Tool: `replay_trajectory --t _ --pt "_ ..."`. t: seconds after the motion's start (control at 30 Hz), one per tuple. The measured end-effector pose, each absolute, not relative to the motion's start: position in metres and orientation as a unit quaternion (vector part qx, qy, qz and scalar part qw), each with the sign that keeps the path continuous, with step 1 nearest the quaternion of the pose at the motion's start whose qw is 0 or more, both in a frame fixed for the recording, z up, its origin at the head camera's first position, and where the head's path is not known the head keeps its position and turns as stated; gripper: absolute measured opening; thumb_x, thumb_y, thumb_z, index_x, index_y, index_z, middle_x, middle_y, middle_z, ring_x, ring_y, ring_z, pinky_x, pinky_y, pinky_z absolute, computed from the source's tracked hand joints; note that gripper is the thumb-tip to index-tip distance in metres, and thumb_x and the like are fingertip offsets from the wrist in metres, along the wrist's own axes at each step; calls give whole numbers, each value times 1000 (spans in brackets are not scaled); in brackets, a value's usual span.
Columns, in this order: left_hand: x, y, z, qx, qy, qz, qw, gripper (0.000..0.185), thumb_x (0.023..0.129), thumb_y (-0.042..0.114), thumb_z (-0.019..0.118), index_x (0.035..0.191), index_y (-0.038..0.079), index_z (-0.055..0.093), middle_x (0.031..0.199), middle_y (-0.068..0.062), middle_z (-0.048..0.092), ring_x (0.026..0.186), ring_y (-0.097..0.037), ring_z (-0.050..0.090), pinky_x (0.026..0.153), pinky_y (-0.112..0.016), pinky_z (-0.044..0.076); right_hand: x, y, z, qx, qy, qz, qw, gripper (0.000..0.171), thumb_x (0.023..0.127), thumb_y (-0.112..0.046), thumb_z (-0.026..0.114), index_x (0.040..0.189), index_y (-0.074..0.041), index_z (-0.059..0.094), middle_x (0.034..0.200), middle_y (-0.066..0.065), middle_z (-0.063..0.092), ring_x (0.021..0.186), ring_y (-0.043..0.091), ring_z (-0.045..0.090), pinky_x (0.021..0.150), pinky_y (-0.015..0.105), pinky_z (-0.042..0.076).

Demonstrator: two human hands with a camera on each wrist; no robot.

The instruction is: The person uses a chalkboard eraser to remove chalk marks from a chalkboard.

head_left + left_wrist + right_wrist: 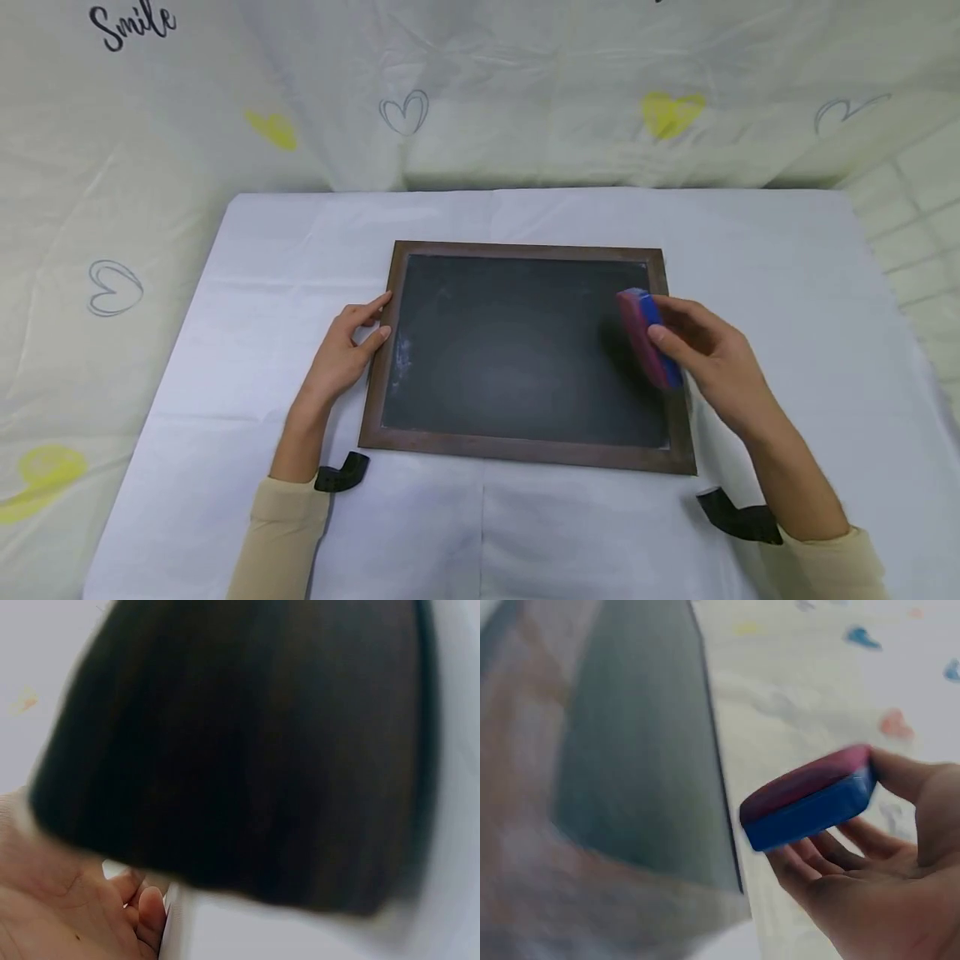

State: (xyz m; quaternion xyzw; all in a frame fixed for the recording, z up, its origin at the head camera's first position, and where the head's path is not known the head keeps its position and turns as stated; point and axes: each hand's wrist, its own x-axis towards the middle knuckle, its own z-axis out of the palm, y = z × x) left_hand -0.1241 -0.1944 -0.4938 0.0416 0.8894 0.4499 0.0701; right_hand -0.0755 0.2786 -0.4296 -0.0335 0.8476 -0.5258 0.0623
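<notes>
A chalkboard (517, 350) with a brown wooden frame lies on the white-covered table. At its left side, my left hand (341, 354) rests its thumb and index fingertip on the frame edge. Part of the left palm (60, 911) shows in the left wrist view, low in the corner. My right hand (712, 358) holds a chalkboard eraser (648, 337) by its blue back, between thumb and fingers. The eraser's reddish face is turned left; it tilts above the board's right side, over a shadow. In the right wrist view the same eraser (810, 799) sits at the fingertips.
Faint white chalk smears (402, 358) mark the board's left side. Black devices (342, 472) sit at both wrists. Behind the table hangs a pale sheet (510, 92) with hearts. A large, dark, blurred shape (240, 750) covers most of the left wrist view.
</notes>
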Motion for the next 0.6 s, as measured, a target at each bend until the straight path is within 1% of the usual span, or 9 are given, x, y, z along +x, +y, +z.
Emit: replay_trajectory --t 0.07,0.17,0.23,0.3,0.37,0.43,0.53,0.57,0.6 --pt "-124 -194 -494 42 889 451 70 55 106 15 61 159 19 46 135 -20 56 129 -36 50 108 -53 36 -78 293 -430 -17 786 -615 51 39 108 -18 56 147 -14 55 127 -2 64 107 3 65 82 13 55" --pt "-124 -193 -494 43 886 456 74 55 106 16 61 159 19 46 136 -20 56 129 -36 49 104 -49 37 -82 313 -432 -15 660 -750 46 31 111 -11 47 139 -8 58 122 -1 65 104 7 67 85 17 56" --pt "-124 -193 -494 44 885 458 77 54 106 17 60 159 19 46 136 -20 55 130 -36 49 100 -46 38 -83 325 -434 -23 588 -807 50 30 112 -10 42 136 -4 58 125 4 64 107 11 67 87 20 56" --pt "-124 -193 -495 43 884 460 79 54 107 17 60 159 20 46 137 -19 55 131 -36 48 96 -42 38 -83 336 -435 -38 534 -843 60 34 113 -11 36 138 -1 57 130 6 63 113 13 67 92 21 55" --pt "-124 -193 -494 42 884 459 79 54 107 18 59 159 20 45 138 -19 55 131 -35 48 93 -40 38 -85 346 -438 -61 470 -877 83 41 115 -12 28 144 3 51 139 13 61 123 20 67 99 26 55" --pt "-123 -193 -494 39 885 458 79 54 107 18 59 159 21 46 138 -19 55 131 -35 48 91 -38 37 -87 355 -441 -73 410 -903 106 46 115 -13 21 149 7 45 144 19 60 128 29 67 103 32 56" --pt "-122 -192 -494 38 885 457 80 54 107 18 59 159 20 45 137 -19 55 130 -35 48 90 -38 37 -86 370 -449 -50 351 -928 118 48 115 -14 19 150 10 42 143 27 61 125 43 67 103 39 56" --pt "-122 -192 -494 38 885 458 80 54 107 18 59 159 20 45 137 -19 55 130 -35 48 90 -38 37 -85 375 -452 -30 343 -932 112 47 115 -14 20 147 10 44 141 26 62 123 44 68 102 39 57" --pt "-122 -192 -495 39 884 458 81 54 107 18 59 159 20 45 137 -19 55 131 -35 48 91 -39 37 -83 380 -454 -2 345 -934 98 45 115 -15 23 143 9 49 137 23 65 121 39 71 100 36 57"
